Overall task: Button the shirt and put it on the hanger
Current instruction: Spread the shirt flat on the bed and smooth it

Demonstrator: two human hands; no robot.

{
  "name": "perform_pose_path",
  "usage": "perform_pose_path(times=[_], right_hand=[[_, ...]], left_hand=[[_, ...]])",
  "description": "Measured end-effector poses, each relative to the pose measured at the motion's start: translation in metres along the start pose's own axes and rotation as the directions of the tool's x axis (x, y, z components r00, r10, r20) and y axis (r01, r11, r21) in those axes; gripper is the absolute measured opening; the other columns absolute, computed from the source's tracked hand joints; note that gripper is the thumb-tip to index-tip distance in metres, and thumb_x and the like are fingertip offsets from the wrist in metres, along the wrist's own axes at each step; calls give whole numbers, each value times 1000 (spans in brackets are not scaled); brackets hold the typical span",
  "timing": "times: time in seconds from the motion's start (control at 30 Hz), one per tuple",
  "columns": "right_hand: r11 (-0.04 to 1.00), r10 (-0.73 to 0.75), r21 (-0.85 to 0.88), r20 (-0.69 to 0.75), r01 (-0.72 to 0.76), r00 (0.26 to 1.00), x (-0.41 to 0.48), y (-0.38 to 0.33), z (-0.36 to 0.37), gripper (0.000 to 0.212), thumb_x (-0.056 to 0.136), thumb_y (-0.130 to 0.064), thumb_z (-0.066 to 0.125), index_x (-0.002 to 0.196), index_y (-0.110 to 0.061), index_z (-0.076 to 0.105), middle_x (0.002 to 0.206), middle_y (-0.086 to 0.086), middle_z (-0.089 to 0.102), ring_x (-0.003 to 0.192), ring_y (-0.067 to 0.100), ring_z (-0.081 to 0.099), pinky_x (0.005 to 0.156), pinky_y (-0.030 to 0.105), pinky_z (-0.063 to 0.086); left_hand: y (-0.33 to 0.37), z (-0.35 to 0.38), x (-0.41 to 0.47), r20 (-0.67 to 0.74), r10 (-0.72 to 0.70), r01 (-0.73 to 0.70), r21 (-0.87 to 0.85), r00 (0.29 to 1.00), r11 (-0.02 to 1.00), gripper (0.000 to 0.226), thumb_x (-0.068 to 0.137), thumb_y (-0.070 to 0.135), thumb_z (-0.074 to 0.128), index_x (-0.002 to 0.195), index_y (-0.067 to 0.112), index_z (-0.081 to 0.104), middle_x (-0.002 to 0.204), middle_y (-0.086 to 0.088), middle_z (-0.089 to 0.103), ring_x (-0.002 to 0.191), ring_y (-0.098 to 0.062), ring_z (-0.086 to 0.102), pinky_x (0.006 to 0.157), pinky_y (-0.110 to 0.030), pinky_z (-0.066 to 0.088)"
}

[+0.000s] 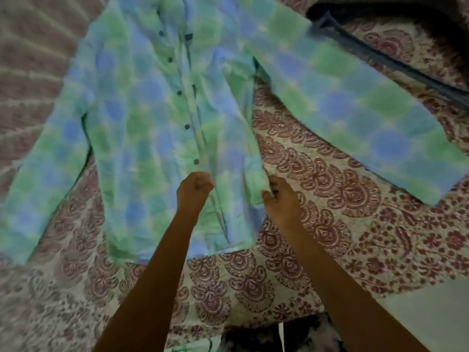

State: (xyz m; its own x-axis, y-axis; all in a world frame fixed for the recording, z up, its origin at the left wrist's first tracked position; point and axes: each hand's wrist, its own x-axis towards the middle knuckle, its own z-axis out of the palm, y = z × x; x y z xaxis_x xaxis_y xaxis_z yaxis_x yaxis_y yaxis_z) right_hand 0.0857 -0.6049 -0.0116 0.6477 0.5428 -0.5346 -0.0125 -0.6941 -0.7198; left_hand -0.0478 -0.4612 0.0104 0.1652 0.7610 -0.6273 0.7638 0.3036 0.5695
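Green-and-blue shirt [142,118] spread front-up on a patterned bed [317,212], collar far, hem near, long axis running straight away from the body. Dark buttons [187,126] in a line down the placket, apparently unfastened. Left hand [195,190] curled just below the lowest button, seemingly pinching the placket edge. Right hand [280,201] at the front panel's outer edge, thumb out; grip lost to blur. Left nearer the buttons.
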Motion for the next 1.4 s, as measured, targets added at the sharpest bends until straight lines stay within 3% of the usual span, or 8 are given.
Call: perform_pose_path(times=[0.17, 0.37, 0.67, 0.83, 1.0, 1.1, 1.23, 1.4], right_hand=[[998, 65, -6, 163, -65, 984, 2, -8, 12, 24, 83, -15, 65, 104, -2, 64, 94, 16, 69, 87, 29, 64, 76, 37, 50], [977, 148, 190, -276, -98, 950, -10, 11, -15, 24, 83, -9, 64, 74, -17, 44, 66, -3, 50, 62, 15, 46, 60, 25, 36], [969, -96, -246, -345, 9, 934, -20, 30, -2, 47, 78, 2, 56, 123, -1, 46, 118, 24, 49, 94, 36, 55, 69, 31, 43], [638, -492, -719, -107, 275, 864, -17, 20, 6, 61, 67, -7, 59, 126, -16, 45, 127, 22, 50, 107, 38, 50, 86, 43, 42], [300, -597, -753, 331, 586, 731, -13, 16, 34, 41, 64, -17, 69, 104, -17, 62, 115, 10, 62, 107, 28, 53, 89, 38, 33], [357, -593, -759, 266, 544, 760, -14, 10, 41, 18, 72, -15, 66, 89, -11, 64, 100, 9, 67, 87, 29, 64, 80, 34, 46], [655, -597, -543, 56, 526, 800, -20, -4, 32, 17, 88, -14, 42, 91, -6, 57, 102, 10, 63, 85, 24, 55, 78, 32, 35], [519, -549, -675, 207, 524, 810, -29, 7, 29, 24, 77, -16, 57, 100, -10, 55, 114, 14, 61, 104, 29, 57, 87, 37, 38]], left_hand=[[-25, 6, -5, 94, 37, -59, 248, 995, 967, 39, 77, 26, 73, 110, 12, 60, 112, -12, 62, 100, -28, 61, 91, -35, 47], [-30, 22, -18, 150, 216, -262, 626, 965, 735, 68, 76, 37, 71, 130, 18, 35, 128, -10, 38, 109, -33, 53, 82, -43, 46], [-55, 14, -26, 134, 379, -358, 700, 916, 618, 74, 66, 26, 75, 132, 20, 41, 135, -12, 40, 113, -35, 46, 88, -45, 42], [-68, 13, -39, 268, 342, -419, 747, 901, 517, 87, 63, 32, 74, 138, 26, 32, 152, -11, 18, 129, -35, 33, 98, -49, 34], [-77, -2, -35, 258, 433, -482, 672, 864, 562, 64, 61, 37, 76, 119, 21, 55, 144, -11, 38, 121, -34, 47, 94, -47, 41], [-65, -2, -31, 190, 436, -451, 627, 880, 635, 50, 69, 37, 74, 112, 15, 61, 137, -11, 44, 123, -32, 45, 97, -47, 41], [-56, 7, -35, 215, 503, -500, 673, 837, 545, 86, 54, 49, 81, 128, 16, 50, 133, -16, 48, 119, -34, 50, 94, -46, 41], [-58, 19, -35, 205, 535, -445, 816, 819, 369, 75, 36, 49, 84, 104, 26, 62, 111, -3, 62, 98, -23, 61, 82, -35, 46]])
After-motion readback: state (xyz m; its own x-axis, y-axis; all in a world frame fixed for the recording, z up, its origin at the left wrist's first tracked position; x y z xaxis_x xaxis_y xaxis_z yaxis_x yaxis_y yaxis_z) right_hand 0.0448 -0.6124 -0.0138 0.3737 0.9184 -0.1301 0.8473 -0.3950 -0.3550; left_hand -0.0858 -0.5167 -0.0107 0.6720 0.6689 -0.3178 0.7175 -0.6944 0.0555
